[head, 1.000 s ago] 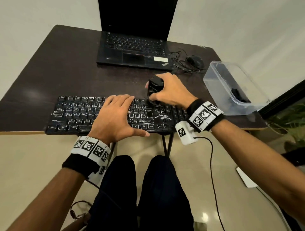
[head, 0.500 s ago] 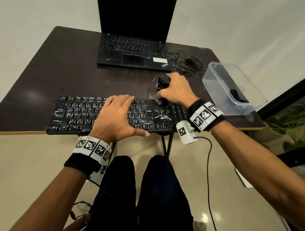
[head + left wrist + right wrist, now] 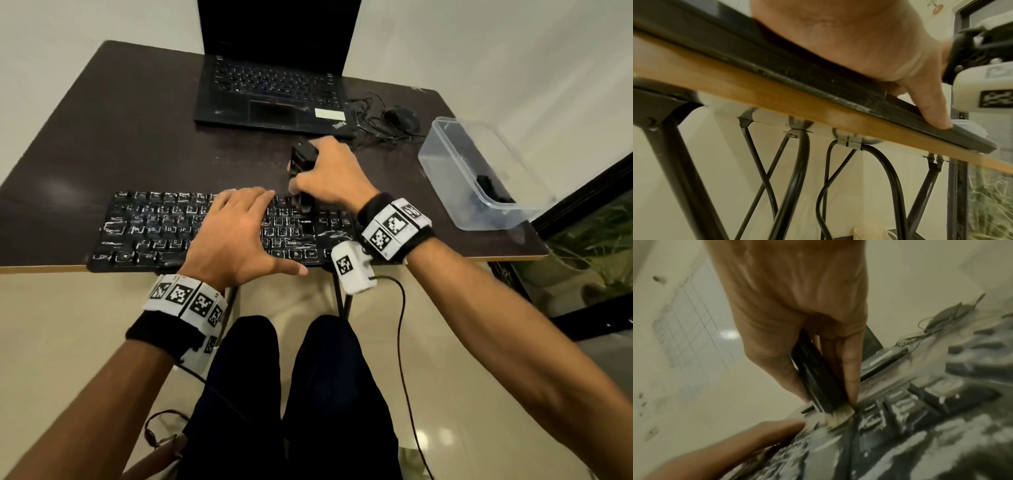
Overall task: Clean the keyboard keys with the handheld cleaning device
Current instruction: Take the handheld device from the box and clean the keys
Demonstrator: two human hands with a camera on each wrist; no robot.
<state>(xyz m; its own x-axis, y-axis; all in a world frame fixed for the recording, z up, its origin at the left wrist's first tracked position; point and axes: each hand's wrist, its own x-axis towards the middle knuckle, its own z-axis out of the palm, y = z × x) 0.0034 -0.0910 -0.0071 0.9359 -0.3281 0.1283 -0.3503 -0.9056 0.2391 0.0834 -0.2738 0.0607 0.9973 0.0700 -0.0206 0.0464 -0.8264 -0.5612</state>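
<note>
**A:** Keyboard [image 3: 212,233], the flat black plastic one with white smears all over the keys, sits along the near edge of the dark brown desk [image 3: 137,137]. Looks nowhere near clean to me.

**B:** Agreed. The right hand [image 3: 329,178] has its fingers wrapped round the slim black handheld cleaning device [image 3: 301,171], pale bristles [image 3: 838,415] down on the top row, right of middle. So the brushing is underway, I'd guess early on.

**A:** And the left hand [image 3: 233,240]?

**B:** Flat, fingers straight, pressing on the middle keys, thumb along the front edge. Steadying it, probably.

**A:** White residue shows on nearly every row, so most of the board is left.
</note>
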